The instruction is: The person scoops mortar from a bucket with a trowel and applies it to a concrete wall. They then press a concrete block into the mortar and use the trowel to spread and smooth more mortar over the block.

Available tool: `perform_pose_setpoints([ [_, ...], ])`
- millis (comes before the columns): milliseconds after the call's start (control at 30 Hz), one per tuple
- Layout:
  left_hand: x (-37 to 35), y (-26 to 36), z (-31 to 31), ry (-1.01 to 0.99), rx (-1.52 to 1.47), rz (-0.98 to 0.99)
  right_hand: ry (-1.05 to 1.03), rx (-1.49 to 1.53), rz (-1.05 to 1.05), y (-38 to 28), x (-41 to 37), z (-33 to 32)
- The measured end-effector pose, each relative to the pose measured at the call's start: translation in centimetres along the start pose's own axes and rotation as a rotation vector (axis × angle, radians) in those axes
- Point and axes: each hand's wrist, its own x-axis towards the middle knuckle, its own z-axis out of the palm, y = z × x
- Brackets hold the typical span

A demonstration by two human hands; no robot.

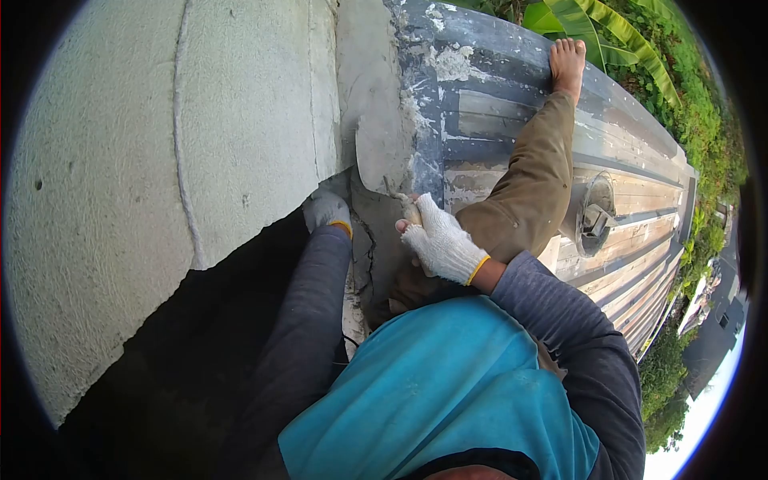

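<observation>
My right hand [440, 240], in a white knit glove with a yellow cuff, is closed around the handle of a trowel [411, 211]. Its metal neck points toward a strip of wet grey mortar [372, 96] along the foot of the wall; the blade is hard to tell from the mortar. In a matching glove, my left hand [326, 210] is at the lower corner of the rough grey wall [248, 104], beside the dark opening. Its fingers are blurred and partly hidden. A crack [370, 240] runs through the cement between my hands.
Metal roofing sheets [512, 72], smeared with dried cement, extend to the right under my bare foot [567, 64]. A bucket [596, 216] with a tool or scrap inside stands behind my bent leg. The dark opening [216, 336] drops away at left; banana leaves [584, 32] border the roof.
</observation>
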Motion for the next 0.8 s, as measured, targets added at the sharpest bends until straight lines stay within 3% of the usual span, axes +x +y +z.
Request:
perform_pose_setpoints([
  [100,0.8,-1.2,1.6,0.007,0.008,0.037,0.129,-0.029,-0.101,-0.1,4.3,-2.1],
  [233,-0.3,-0.2,-0.2,-0.016,0.126,0.150,0.080,0.183,-0.111,-2.6,11.1,-5.8],
  [267,-1.4,1.1,-1.6,-0.036,-0.058,-0.010,0.081,0.247,-0.068,-3.3,12.0,-6.3],
  [400,-2.3,2.0,-3.7,-0.167,0.167,0.119,0.034,-0.040,-0.041,-4.9,11.5,-7.7],
  [467,-2.5,2.4,-3.9,-0.172,0.080,0.107,0.039,-0.379,-0.194,-2.8,11.5,-7.2],
  [700,-2.2,2.1,-2.5,-0.066,-0.027,-0.005,-0.047,-0.420,-0.073,-1.2,4.2,-2.0],
  [800,0.4,-0.7,0.5,-0.097,0.238,0.121,-0.098,-0.404,-0.057,-0.2,1.7,-0.1],
])
